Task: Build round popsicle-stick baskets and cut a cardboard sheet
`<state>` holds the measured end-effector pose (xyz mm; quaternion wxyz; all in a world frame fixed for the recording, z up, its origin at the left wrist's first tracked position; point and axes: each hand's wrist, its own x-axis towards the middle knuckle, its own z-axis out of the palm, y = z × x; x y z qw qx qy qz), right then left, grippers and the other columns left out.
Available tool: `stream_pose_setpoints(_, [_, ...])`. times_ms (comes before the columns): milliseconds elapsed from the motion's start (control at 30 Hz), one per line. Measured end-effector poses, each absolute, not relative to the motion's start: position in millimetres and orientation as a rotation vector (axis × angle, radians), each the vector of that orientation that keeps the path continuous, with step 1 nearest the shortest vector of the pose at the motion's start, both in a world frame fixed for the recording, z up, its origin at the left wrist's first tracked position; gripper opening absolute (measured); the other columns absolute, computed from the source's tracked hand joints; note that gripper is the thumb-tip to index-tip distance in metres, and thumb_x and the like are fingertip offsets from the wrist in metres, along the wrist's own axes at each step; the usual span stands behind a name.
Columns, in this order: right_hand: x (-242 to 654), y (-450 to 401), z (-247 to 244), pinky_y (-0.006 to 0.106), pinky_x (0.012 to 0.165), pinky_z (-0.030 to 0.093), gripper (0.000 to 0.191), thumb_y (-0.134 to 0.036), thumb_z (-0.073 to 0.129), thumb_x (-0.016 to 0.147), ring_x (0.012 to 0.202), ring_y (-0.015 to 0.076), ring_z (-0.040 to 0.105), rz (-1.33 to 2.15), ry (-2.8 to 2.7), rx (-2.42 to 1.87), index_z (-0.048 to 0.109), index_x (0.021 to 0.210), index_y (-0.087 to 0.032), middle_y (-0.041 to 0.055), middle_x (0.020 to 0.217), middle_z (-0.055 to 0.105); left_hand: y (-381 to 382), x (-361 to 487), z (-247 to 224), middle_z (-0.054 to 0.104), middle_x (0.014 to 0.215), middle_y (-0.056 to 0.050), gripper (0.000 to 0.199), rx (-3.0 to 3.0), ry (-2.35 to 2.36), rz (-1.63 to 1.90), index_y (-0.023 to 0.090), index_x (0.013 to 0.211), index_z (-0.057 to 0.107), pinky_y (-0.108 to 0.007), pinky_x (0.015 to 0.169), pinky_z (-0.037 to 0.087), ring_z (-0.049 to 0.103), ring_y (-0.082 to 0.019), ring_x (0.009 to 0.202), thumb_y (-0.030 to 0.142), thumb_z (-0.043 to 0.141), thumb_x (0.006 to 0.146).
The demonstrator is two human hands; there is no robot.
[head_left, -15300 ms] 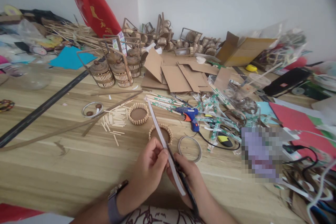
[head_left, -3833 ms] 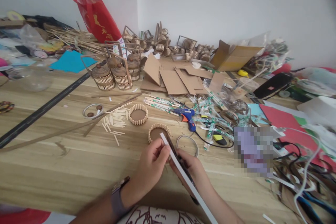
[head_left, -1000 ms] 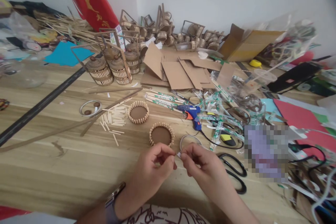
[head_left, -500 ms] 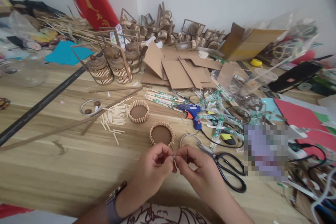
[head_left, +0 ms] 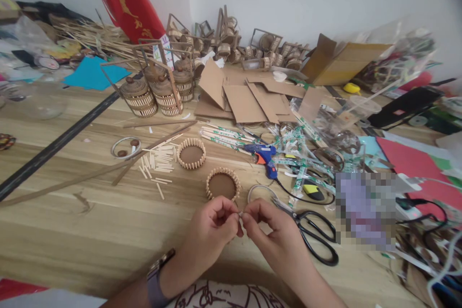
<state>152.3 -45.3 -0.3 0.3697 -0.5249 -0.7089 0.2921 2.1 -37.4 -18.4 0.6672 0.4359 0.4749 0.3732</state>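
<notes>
My left hand [head_left: 217, 225] and my right hand [head_left: 270, 227] meet fingertip to fingertip at the near side of the table. Both are closed in a pinch on something tiny and pale, too small to name. Just beyond them lies a round brown tray [head_left: 223, 186] ringed with short upright sticks. A second stick-ringed tray [head_left: 191, 153] sits farther off to the left, beside a pile of short pale sticks [head_left: 164, 159]. Next to my right hand are black-handled scissors [head_left: 317, 231] and a thin ring [head_left: 257, 187], partly hidden by the hand.
A blue glue gun [head_left: 265, 154] rests at centre right with its cord trailing. Cardboard pieces [head_left: 245, 101], finished stick baskets with handles [head_left: 140, 98] and a red bag [head_left: 126, 5] stand behind. Long brown strips [head_left: 79, 185] cross the left side; wrappers [head_left: 299, 168] clutter the right.
The view has shifted very slightly. Both hands keep nearly the same pinch at the same spot, and the things on the table stay put.
</notes>
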Motion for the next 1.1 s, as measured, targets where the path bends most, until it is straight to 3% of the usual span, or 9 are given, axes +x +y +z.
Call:
stream_pose_setpoints(200, [150.0,-48.9,-1.8,0.032,0.071,0.049,0.010,-0.014,0.057,0.090,0.077,0.0181,0.065,0.107,-1.960,-1.207,0.063,0.090,-0.022,0.0040,0.084,0.070,-37.0,2.5,-22.0,0.053,0.055,0.005,0.016,1.019,1.202,0.917,0.019,0.070,0.053,-0.018,0.044,0.031,0.041,-0.007,0.046,0.033,0.060,0.071])
stream_pose_setpoints(433, [147.0,-50.1,-7.3,0.041,0.097,0.040,0.012,-0.012,0.055,0.091,0.080,0.0168,0.065,-0.008,-2.033,-1.254,0.061,0.089,-0.022,0.0003,0.084,0.070,-39.3,2.7,-21.1,0.050,0.054,0.005,0.015,1.169,1.246,0.908,0.019,0.067,0.053,-0.019,0.046,0.034,0.044,-0.009,0.049,0.033,0.056,0.072])
stream_pose_setpoints(1100, [153.4,-50.4,-0.4,0.036,0.092,0.037,0.014,-0.013,0.053,0.092,0.078,0.0149,0.065,0.103,-2.096,-1.244,0.061,0.087,-0.023,-0.0019,0.083,0.070,-44.2,0.0,-25.4,0.066,0.066,0.001,0.013,1.537,1.287,0.888,0.020,0.073,0.060,-0.021,0.055,0.042,0.059,-0.013,0.059,0.027,0.054,0.083])
